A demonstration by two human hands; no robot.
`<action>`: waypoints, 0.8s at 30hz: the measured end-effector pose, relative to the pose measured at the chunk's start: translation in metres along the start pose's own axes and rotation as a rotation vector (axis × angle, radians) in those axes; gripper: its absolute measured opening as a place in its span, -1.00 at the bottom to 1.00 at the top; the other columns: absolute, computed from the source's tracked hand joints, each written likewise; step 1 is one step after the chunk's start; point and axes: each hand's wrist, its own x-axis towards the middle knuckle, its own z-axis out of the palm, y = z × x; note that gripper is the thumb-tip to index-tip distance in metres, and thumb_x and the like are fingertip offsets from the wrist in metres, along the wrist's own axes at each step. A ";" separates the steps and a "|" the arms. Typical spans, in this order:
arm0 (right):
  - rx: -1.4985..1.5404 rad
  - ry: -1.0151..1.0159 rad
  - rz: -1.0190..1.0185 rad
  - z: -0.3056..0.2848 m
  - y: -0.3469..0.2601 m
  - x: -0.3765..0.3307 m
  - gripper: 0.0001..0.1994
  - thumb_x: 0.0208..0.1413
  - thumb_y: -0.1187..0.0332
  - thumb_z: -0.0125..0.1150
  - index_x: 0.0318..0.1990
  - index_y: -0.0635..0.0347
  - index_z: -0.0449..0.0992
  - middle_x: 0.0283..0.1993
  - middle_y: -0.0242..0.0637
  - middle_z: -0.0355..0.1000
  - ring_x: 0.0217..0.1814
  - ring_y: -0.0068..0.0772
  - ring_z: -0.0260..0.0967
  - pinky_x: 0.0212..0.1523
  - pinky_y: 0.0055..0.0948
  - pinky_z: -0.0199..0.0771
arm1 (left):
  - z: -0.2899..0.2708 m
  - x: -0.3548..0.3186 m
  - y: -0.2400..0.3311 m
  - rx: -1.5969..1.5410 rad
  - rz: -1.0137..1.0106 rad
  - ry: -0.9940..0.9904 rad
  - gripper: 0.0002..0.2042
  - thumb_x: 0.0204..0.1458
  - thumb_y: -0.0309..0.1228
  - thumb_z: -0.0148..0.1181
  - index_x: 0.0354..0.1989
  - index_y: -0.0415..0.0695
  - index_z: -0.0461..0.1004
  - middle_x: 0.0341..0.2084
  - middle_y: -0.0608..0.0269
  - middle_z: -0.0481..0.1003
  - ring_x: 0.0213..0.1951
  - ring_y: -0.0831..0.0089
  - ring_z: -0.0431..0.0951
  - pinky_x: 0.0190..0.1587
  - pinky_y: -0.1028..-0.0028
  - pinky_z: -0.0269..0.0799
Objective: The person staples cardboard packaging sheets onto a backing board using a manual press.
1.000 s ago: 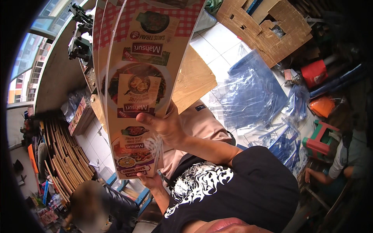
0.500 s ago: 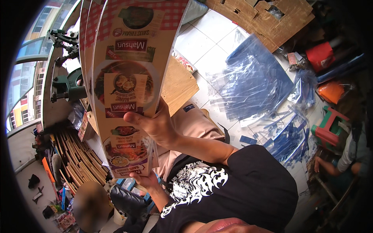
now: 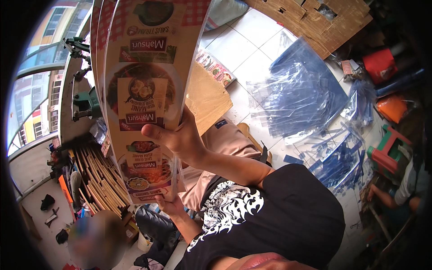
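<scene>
A tall stack of long printed sheets (image 3: 141,96) with glossy clear plastic faces stands before me, its pictures of food dishes upside down. Several layered edges show along its left side. My right hand (image 3: 182,139) grips the stack's right edge below the middle, thumb across the front and fingers hidden behind. Down at the bottom edge, my left hand (image 3: 173,207) holds the lower right corner, with its thumb at the front. The upper end of the stack runs out of view.
Behind the stack lies a wooden board (image 3: 207,99). Blue clear plastic sheets (image 3: 301,94) and cut strips (image 3: 333,157) cover floor tiles at right, near a red-green stool (image 3: 389,150) and another person's arm (image 3: 382,194). Wooden sticks (image 3: 96,175) and a green metal machine (image 3: 85,103) are at left.
The view has turned slightly, so the floor things at right sit farther right. The stack has shifted slightly left in the picture. Both hands keep their hold on it.
</scene>
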 end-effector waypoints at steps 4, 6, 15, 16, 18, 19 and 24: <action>-0.106 -0.134 -0.095 0.000 -0.021 0.029 -0.39 0.12 0.09 0.31 0.19 0.29 0.26 0.07 -0.23 0.42 0.11 -0.47 0.35 0.13 -0.43 0.35 | -0.003 -0.002 0.010 -0.102 -0.066 0.020 -0.34 0.04 -0.18 0.30 0.30 -0.07 0.17 0.12 0.20 0.42 0.08 0.19 0.48 0.12 0.06 0.43; 0.046 0.086 -0.236 -0.020 -0.021 0.057 -0.41 0.17 0.01 0.21 0.19 0.25 0.28 0.14 -0.15 0.36 0.12 -0.31 0.36 0.14 -0.28 0.39 | 0.000 -0.004 0.014 -0.144 -0.134 0.051 -0.37 0.03 -0.25 0.30 0.27 -0.08 0.20 0.07 0.17 0.46 0.02 0.19 0.52 0.10 0.05 0.45; 0.132 0.320 -0.219 -0.124 -0.091 0.068 -0.08 0.17 -0.42 -0.52 0.41 0.21 0.00 0.45 -0.04 0.00 0.47 0.02 -0.04 0.43 0.05 -0.07 | -0.010 0.007 0.048 0.002 -0.255 0.068 -0.41 -0.11 -0.42 0.31 0.15 -0.29 0.29 -0.07 0.07 0.50 -0.07 0.21 0.56 0.04 0.22 0.52; 0.110 0.331 -0.199 -0.123 -0.102 0.063 -0.09 0.18 -0.41 -0.52 0.41 0.20 0.01 0.45 -0.04 0.01 0.46 0.03 -0.02 0.42 0.04 -0.05 | -0.014 0.009 0.056 0.032 -0.250 0.026 -0.40 -0.12 -0.43 0.32 0.14 -0.30 0.29 -0.07 0.06 0.50 -0.08 0.21 0.57 0.03 0.24 0.52; -0.073 0.406 -0.276 -0.117 -0.122 0.059 -0.12 0.22 -0.37 -0.53 0.40 0.22 0.02 0.42 -0.05 0.06 0.43 0.03 0.03 0.38 0.04 0.05 | -0.023 0.025 0.072 0.087 -0.264 -0.049 -0.35 -0.16 -0.40 0.34 0.17 -0.30 0.26 -0.04 0.05 0.48 -0.04 0.21 0.55 0.04 0.25 0.51; -0.147 0.393 -0.315 -0.117 -0.130 0.055 -0.13 0.23 -0.36 -0.53 0.40 0.23 0.03 0.41 -0.05 0.09 0.42 0.03 0.05 0.37 0.03 0.08 | -0.027 0.031 0.079 0.118 -0.273 -0.112 -0.32 -0.17 -0.38 0.35 0.18 -0.29 0.25 -0.02 0.05 0.47 -0.01 0.21 0.54 0.07 0.24 0.49; -0.235 0.304 -0.108 -0.124 -0.156 0.044 -0.13 0.23 -0.34 -0.37 0.35 0.33 0.11 0.33 -0.07 0.21 0.33 -0.03 0.17 0.31 -0.01 0.19 | -0.042 0.055 0.097 0.144 -0.304 -0.192 -0.31 -0.14 -0.35 0.36 0.20 -0.30 0.23 -0.01 0.04 0.48 -0.02 0.25 0.55 0.07 0.30 0.49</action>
